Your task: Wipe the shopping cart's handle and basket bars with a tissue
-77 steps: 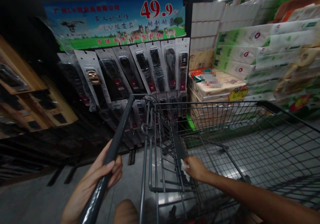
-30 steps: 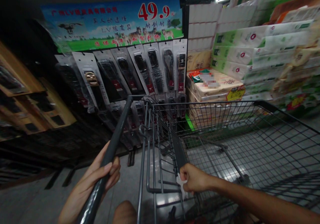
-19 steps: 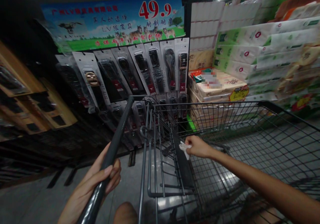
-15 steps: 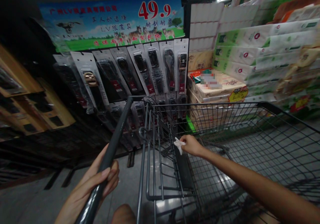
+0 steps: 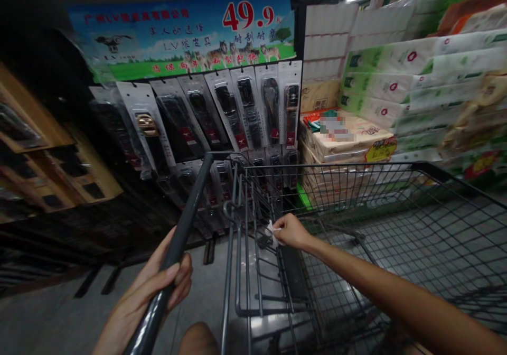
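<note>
My left hand (image 5: pixel 164 281) is closed around the dark grey handle bar (image 5: pixel 190 209) of a shopping cart. Inside the cart's black wire basket (image 5: pixel 356 186), my right hand (image 5: pixel 293 232) pinches a small crumpled white tissue or cloth (image 5: pixel 272 229). That white piece is against the wire bars near the child-seat frame (image 5: pixel 242 270), just above a dark flat panel (image 5: pixel 295 273). Part of it is hidden by my fingers, and I cannot tell whether it is tissue or fabric.
Packaged belts (image 5: pixel 247 106) hang ahead under a blue-green price banner (image 5: pixel 182 35). Right of them stand stacked tissue packs (image 5: pixel 384 85) and a beige carton-like pack (image 5: pixel 348 138). Wooden display boxes (image 5: pixel 85 178) are at the left. Grey tiled floor (image 5: pixel 206 297) shows below.
My right hand has moved slightly left with the white piece, over to the wire bars. My left hand keeps its grip on the handle. The view has shifted a little.
</note>
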The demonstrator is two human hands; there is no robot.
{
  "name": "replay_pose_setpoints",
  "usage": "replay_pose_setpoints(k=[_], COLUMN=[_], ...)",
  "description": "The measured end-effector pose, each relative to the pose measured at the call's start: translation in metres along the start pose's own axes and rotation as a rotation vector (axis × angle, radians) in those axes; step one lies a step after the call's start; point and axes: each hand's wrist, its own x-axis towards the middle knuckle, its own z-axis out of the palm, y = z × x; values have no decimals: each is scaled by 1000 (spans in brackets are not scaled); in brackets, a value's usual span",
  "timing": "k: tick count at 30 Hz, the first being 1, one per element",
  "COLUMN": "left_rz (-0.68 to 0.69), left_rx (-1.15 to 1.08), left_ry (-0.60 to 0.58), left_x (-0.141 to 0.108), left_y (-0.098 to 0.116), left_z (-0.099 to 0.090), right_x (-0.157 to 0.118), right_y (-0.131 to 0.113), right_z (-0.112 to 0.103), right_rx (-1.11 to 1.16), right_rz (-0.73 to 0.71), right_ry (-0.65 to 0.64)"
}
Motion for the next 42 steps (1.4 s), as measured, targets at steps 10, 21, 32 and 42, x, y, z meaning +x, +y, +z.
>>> replay_pose_setpoints(k=[10, 21, 32, 42], left_rz=[43, -5, 23, 55], left_rx=[22, -5, -8, -9], left_ry=[-41, -14, -53, -92], left_x=[2, -1, -1, 3], left_y=[-1, 2, 2, -4], left_z=[1, 2, 2, -3], right_x=[1, -5, -7, -10], right_y=[-29, 39, 48, 42], right_z=[-4, -1, -5, 8], right_rx=[65, -260, -501, -116], right_rz=[-250, -275, -109, 61], right_ry=[-7, 82, 141, -15])
